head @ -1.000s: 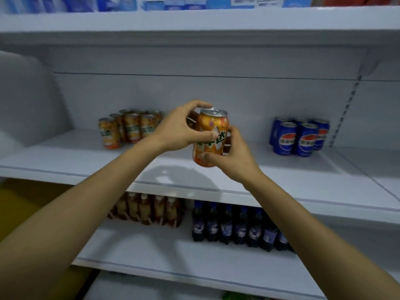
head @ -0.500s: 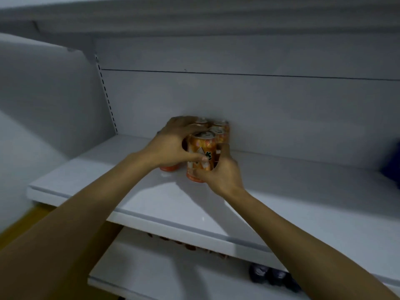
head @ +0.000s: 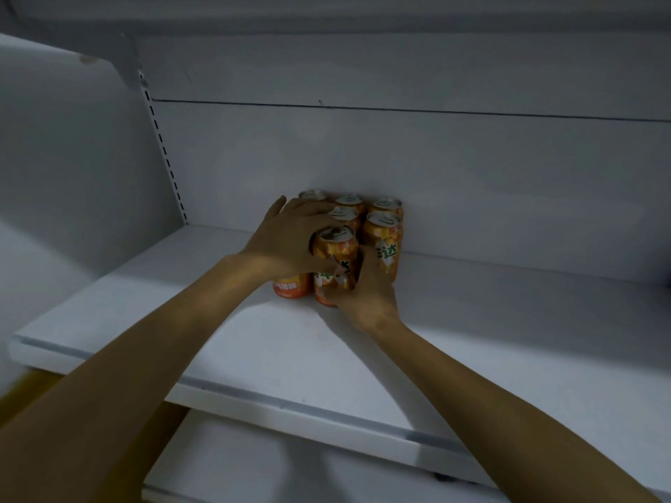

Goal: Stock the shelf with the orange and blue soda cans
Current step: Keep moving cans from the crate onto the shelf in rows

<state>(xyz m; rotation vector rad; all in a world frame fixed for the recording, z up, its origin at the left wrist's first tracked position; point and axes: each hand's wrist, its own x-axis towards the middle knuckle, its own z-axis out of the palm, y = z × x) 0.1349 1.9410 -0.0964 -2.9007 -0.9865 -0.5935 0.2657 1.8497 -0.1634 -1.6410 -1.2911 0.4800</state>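
Observation:
Several orange soda cans (head: 384,234) stand in a tight cluster against the back wall of the white shelf (head: 283,361). The front orange can (head: 334,248) stands on the shelf between both my hands. My left hand (head: 290,241) wraps its left side, thumb across the front, and covers part of the can to its left (head: 290,289). From below on the right, my right hand (head: 366,292) holds it, fingers curled round its lower part. No blue cans are in view.
The shelf's side wall (head: 72,168) rises at the left, with a slotted upright (head: 163,150) in the corner. Bare shelf surface stretches to the right (head: 526,321). A lower shelf (head: 290,466) shows beneath the front edge.
The orange can went from in the air to standing on the shelf in front of the cluster. The view has closed in on the cans and the blue cans have left the frame.

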